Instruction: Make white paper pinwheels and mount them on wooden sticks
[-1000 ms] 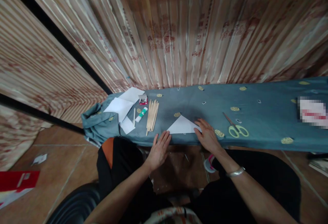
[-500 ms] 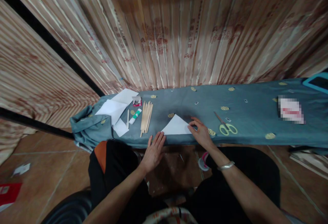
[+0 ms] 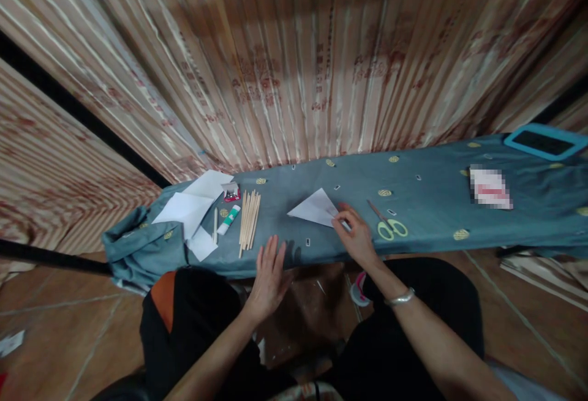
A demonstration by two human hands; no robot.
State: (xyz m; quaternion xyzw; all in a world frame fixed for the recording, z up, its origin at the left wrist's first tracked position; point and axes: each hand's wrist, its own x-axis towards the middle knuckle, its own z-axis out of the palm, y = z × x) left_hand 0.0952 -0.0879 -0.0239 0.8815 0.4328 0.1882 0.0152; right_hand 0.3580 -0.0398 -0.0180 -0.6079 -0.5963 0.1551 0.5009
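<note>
A white sheet of paper folded into a triangle [image 3: 315,207] is held at its right corner by my right hand [image 3: 354,234], thumb and fingers pinched on it. The paper looks lifted a little off the cloth. My left hand [image 3: 271,275] lies flat at the table's front edge, fingers stretched out, apart from the paper. Left of the paper lies a bundle of thin wooden sticks [image 3: 250,220]. Scissors with yellow-green handles [image 3: 390,227] rest just right of my right hand.
A green and white glue stick [image 3: 228,220], a white pencil-like stick [image 3: 215,226], a small red box [image 3: 231,192] and white paper sheets [image 3: 184,208] lie at the left. A blurred white packet [image 3: 489,188] and a blue-framed tablet [image 3: 546,142] lie right on the blue-grey cloth [image 3: 427,205].
My right hand has pinched the folded paper's corner and raised and turned it away from the table edge. My left hand has come off the paper. The view has shifted right.
</note>
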